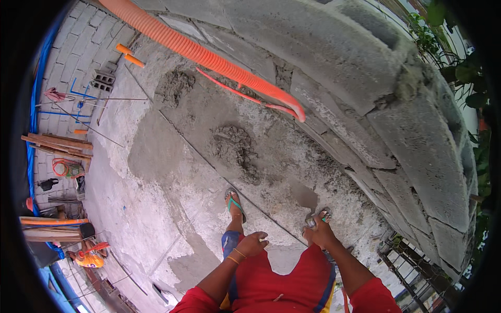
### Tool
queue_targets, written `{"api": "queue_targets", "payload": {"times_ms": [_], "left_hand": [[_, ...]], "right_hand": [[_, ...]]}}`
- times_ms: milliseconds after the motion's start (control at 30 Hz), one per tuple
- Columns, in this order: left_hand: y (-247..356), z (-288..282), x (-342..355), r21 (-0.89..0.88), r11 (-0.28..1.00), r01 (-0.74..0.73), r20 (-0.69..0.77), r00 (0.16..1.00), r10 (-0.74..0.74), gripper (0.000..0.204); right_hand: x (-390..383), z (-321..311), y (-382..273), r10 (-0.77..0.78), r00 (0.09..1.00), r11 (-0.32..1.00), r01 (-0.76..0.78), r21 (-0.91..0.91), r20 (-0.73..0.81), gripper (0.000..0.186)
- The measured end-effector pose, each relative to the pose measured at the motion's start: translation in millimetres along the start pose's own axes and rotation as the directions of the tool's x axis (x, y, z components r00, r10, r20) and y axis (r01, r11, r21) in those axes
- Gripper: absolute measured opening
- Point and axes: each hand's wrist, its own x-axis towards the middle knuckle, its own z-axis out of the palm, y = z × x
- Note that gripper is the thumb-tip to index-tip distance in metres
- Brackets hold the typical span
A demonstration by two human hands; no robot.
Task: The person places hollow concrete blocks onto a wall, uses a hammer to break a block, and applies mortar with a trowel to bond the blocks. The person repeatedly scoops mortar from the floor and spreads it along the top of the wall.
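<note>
My right hand [319, 233] is closed around the handle of a trowel [304, 195]. The trowel's flat grey blade points away from me over the wet floor, near my right foot. My left hand [252, 244] hangs above my left thigh with its fingers curled in and nothing visible in them. A yellowish band circles that wrist. Ahead of my feet lies a rough heap of wet mortar [235, 148], and a second mortar heap [176, 87] sits farther off. Neither hand touches them.
A long thin rod [193, 148] crosses the floor beside my left foot. A concrete block wall [334, 104] rises on the right, with an orange corrugated hose [209, 60] over it. Stacked wooden boards [60, 144] and a person in orange [90, 259] are at the left.
</note>
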Motion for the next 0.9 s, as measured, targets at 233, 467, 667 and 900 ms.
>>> {"api": "queue_targets", "payload": {"times_ms": [233,467,667,900], "left_hand": [[-170,43,99,0.107,0.993,-0.053,0.45,0.893,-0.001,0.047],[-217,12,105,-0.019,0.996,-0.087,0.47,0.878,0.086,0.047],[-218,-28,114,-0.072,0.995,-0.074,0.422,0.901,0.098,0.053],[-211,-58,125,-0.12,0.991,-0.053,0.369,0.925,0.094,0.056]], "right_hand": [[213,275,144,0.339,0.94,0.932,-0.34,0.124,0.026,0.046],[428,465,42,0.289,0.933,0.787,-0.359,0.502,0.213,0.059],[474,442,-47,0.066,0.997,0.977,-0.056,0.204,-0.04,0.036],[451,375,-87,-0.257,0.939,0.863,0.116,-0.492,-0.229,0.043]]}}
